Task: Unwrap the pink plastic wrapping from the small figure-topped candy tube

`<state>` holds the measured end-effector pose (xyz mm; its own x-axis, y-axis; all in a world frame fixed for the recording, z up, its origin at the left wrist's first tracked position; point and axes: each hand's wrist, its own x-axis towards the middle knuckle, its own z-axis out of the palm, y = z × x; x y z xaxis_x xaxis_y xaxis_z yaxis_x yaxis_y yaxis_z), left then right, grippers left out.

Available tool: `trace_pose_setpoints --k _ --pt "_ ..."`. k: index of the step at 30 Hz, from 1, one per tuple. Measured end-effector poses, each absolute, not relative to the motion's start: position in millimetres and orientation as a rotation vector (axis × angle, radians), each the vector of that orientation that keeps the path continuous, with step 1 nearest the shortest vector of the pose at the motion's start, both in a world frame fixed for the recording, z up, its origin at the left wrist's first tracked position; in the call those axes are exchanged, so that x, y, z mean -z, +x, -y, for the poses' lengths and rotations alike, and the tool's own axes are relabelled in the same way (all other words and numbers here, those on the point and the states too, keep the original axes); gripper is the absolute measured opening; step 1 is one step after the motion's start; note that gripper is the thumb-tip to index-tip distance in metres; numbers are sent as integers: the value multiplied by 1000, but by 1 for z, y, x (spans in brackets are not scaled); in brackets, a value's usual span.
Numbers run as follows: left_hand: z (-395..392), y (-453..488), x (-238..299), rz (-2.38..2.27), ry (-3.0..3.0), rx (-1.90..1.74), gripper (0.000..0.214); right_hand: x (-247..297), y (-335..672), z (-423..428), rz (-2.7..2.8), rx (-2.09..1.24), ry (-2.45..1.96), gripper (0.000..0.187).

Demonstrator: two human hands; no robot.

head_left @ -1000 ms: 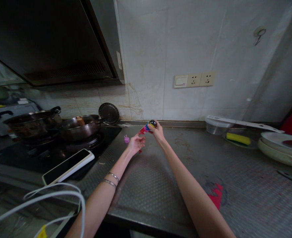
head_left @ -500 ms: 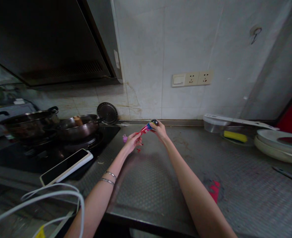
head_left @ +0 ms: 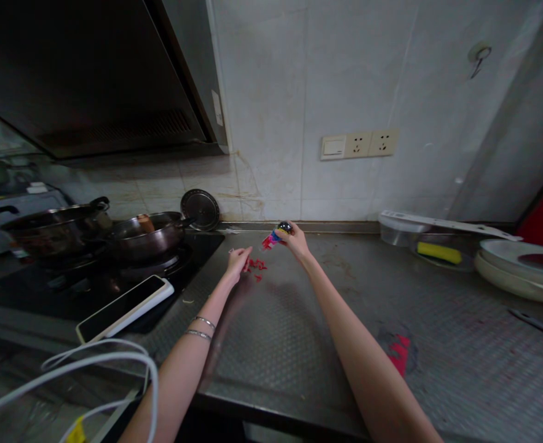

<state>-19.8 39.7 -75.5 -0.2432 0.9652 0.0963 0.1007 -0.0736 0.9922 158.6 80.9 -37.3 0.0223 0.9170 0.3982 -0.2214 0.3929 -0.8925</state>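
Observation:
My right hand [head_left: 293,241] is closed round a small toy-like thing with a shiny dark round top [head_left: 285,227] and a blue and pink-red lower part [head_left: 272,240]. Its lower end points down and left, above the counter. What exactly it is, I cannot make out. To the left, my left hand [head_left: 238,263] is apart from it, with a finger stretched out and nothing visible held. Small red scraps [head_left: 257,264] lie on the counter just beside the left fingers. A bit of something pale [head_left: 231,250] shows behind that hand, mostly hidden.
A steel pan [head_left: 146,240] and a pot [head_left: 52,227] stand on the black hob at left. Near them lies a white-edged phone-like device [head_left: 124,309] with white cables [head_left: 109,357]. At right are a clear tub [head_left: 393,232], a yellow sponge [head_left: 438,253] and stacked plates [head_left: 506,271].
My left hand has let go of the red end of the thing and moved left, uncovering red scraps. The purple item at left is now mostly hidden. My right hand has barely moved.

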Motion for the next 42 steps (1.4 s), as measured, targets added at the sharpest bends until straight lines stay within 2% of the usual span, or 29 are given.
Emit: trace_pose_setpoints --k 4,13,19,23,28,35,42 --pt "-40 -16 73 -1164 1163 -1380 24 35 160 -80 1150 -1172 -704 59" --pt "-27 3 67 -662 887 -1186 42 36 154 -77 1143 -1196 -662 49" --pt "-24 5 68 -499 725 -1146 14 33 149 -70 1258 -1175 -660 56" --pt "-26 4 66 -523 750 -1135 3 29 150 -69 1309 -1174 -657 61" --pt "-29 3 63 -671 906 -1195 9 30 155 -73 1276 -1191 -645 55" --pt "-33 -4 63 -902 1224 -1287 34 33 156 -75 1272 -1165 -670 40" --pt "-38 -11 66 -1103 1315 -1356 34 36 152 -76 1303 -1093 -723 42"
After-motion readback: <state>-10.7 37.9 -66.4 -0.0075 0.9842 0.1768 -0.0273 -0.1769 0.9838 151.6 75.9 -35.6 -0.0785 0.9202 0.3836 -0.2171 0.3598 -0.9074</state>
